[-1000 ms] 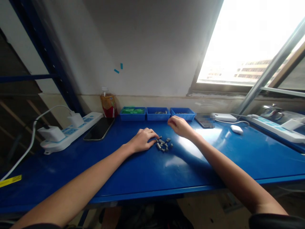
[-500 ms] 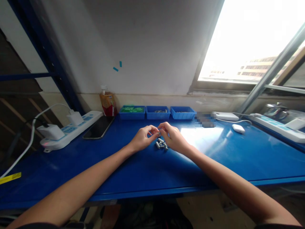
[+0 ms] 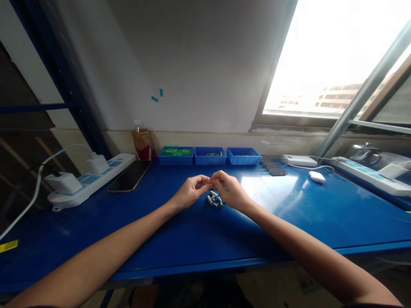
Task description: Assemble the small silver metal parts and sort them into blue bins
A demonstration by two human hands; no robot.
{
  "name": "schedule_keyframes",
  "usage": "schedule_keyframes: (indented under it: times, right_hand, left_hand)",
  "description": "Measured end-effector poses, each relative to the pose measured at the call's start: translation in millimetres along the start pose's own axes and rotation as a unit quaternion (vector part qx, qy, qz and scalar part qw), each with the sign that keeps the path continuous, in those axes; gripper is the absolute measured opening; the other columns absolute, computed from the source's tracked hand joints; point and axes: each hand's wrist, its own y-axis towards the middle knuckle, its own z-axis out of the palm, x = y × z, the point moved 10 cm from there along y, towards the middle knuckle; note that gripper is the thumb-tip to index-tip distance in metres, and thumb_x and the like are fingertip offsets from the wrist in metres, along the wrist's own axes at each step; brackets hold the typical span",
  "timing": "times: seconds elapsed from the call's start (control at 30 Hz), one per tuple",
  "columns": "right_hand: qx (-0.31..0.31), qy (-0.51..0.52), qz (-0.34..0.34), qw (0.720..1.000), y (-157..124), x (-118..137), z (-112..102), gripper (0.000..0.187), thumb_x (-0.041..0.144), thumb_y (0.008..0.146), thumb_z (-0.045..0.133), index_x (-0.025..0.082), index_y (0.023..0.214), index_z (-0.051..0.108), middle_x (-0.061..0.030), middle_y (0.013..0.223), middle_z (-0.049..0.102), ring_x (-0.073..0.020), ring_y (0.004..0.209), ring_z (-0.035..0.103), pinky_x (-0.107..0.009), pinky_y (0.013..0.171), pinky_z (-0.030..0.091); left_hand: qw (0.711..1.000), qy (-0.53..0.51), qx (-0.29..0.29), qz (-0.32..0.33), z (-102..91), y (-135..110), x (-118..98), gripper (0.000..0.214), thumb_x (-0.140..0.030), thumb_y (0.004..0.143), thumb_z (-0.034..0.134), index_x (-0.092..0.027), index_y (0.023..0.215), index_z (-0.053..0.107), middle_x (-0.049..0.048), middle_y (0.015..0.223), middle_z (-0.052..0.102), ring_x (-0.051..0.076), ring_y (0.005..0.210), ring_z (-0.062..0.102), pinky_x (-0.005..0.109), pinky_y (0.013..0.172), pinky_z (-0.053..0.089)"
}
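Note:
My left hand [image 3: 193,191] and my right hand [image 3: 230,190] meet fingertip to fingertip above the blue table [image 3: 192,239]. Both are closed in a pinch around something small that the fingers mostly hide; its kind cannot be made out. Just below the fingertips lies a small pile of silvery metal pieces [image 3: 214,199], short and cylinder-like, several of them loose on the tabletop. The right thumb and fingers are closest to the pile's upper edge.
Along the wall stand a blue bin [image 3: 176,160] of green packets and two blue bins [image 3: 210,160] with small metal parts. A bottle [image 3: 143,143], a phone [image 3: 130,176] and a power strip [image 3: 93,182] are on the left. At right lie a white case [image 3: 317,177] and another power strip [image 3: 372,176].
The fingertips of both hands have drawn closer together over the pile. The whole view has shifted slightly, with the scene now sitting a little lower.

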Motion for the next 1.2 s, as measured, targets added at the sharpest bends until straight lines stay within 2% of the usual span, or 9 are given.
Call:
schedule_keyframes:
  times: [0.2,0.37,0.6,0.67,0.77,0.9,1.0,1.07,1.2]
  right_hand:
    - [-0.029,0.006,0.000,1.000,-1,0,-3,0.011,0.021,0.088,0.045,0.021,0.083,0.055,0.0006,0.071,0.063,-0.0123,0.063,0.058,-0.022,0.058,0.044]
    - [-0.001,-0.039,-0.082,0.996,-1,12,-1,0.010,0.019,0.087,0.048,0.021,0.094,0.055,-0.0023,0.081,0.064,-0.0142,0.074,0.061,-0.024,0.067,0.047]
    - [0.006,-0.123,-0.107,0.987,-1,14,-2,0.006,0.023,0.089,0.049,0.020,0.088,0.054,-0.0032,0.078,0.061,-0.0151,0.073,0.057,-0.025,0.067,0.044]
    - [-0.008,-0.132,-0.088,0.987,0,11,-5,0.009,0.025,0.089,0.048,0.020,0.085,0.054,-0.0027,0.077,0.061,-0.0150,0.072,0.056,-0.025,0.067,0.043]
    - [-0.021,-0.127,-0.063,0.990,2,5,-6,0.013,0.026,0.089,0.048,0.019,0.080,0.055,-0.0015,0.072,0.060,-0.0138,0.067,0.055,-0.024,0.062,0.040]
    - [-0.006,-0.093,-0.050,0.994,2,2,-1,0.020,0.028,0.091,0.046,0.019,0.074,0.055,0.0003,0.066,0.059,-0.0117,0.060,0.052,-0.022,0.057,0.038]
    - [-0.005,-0.082,-0.047,0.996,2,2,0,0.018,0.029,0.091,0.046,0.020,0.079,0.056,0.0008,0.066,0.059,-0.0115,0.060,0.053,-0.022,0.057,0.038]
    - [-0.006,-0.090,-0.055,0.994,1,4,0,0.011,0.028,0.089,0.049,0.020,0.091,0.056,0.0009,0.069,0.059,-0.0125,0.063,0.054,-0.023,0.060,0.040]
    - [0.005,-0.122,-0.108,0.987,-3,16,5,0.016,0.025,0.088,0.052,0.020,0.102,0.053,-0.0017,0.078,0.059,-0.0144,0.070,0.055,-0.024,0.064,0.043]
  left_hand:
    - [1.000,-0.021,-0.018,-0.011,-2.5,2,4,0.033,-0.042,0.077,0.065,-0.013,0.093,0.065,0.0063,0.090,0.068,0.018,0.083,0.062,0.028,0.076,0.047]
    - [0.998,-0.026,-0.047,-0.010,-14.3,5,12,0.031,-0.043,0.082,0.058,-0.013,0.089,0.065,0.0036,0.081,0.066,0.014,0.074,0.057,0.024,0.070,0.043]
    - [1.000,0.001,-0.010,-0.005,-6.8,6,11,0.038,-0.045,0.088,0.045,-0.013,0.074,0.060,0.0020,0.069,0.059,0.013,0.065,0.053,0.024,0.063,0.041]
    - [0.999,0.034,-0.025,0.010,-7.7,3,5,0.035,-0.044,0.089,0.042,-0.014,0.085,0.060,0.0021,0.071,0.060,0.014,0.066,0.054,0.025,0.062,0.042]
    - [0.985,0.143,-0.051,0.078,-8.7,-4,-15,0.033,-0.039,0.085,0.052,-0.017,0.109,0.054,0.0016,0.080,0.061,0.013,0.068,0.055,0.024,0.062,0.043]
    - [0.951,0.264,-0.068,0.148,-7.1,-11,-35,0.021,-0.035,0.086,0.053,-0.019,0.097,0.060,0.0019,0.080,0.062,0.013,0.069,0.056,0.023,0.063,0.041]
    - [0.962,0.231,-0.088,0.117,-15.2,-8,-31,0.023,-0.036,0.087,0.050,-0.017,0.093,0.061,0.0026,0.078,0.064,0.015,0.071,0.058,0.024,0.064,0.042]
    - [0.978,0.170,-0.092,0.073,-20.0,-4,-20,0.027,-0.039,0.088,0.049,-0.015,0.093,0.061,0.0026,0.076,0.063,0.015,0.069,0.057,0.024,0.064,0.043]
    - [0.995,0.075,-0.066,0.017,-16.5,1,-6,0.036,-0.045,0.087,0.046,-0.013,0.083,0.061,-0.0004,0.063,0.055,0.012,0.057,0.049,0.022,0.055,0.039]
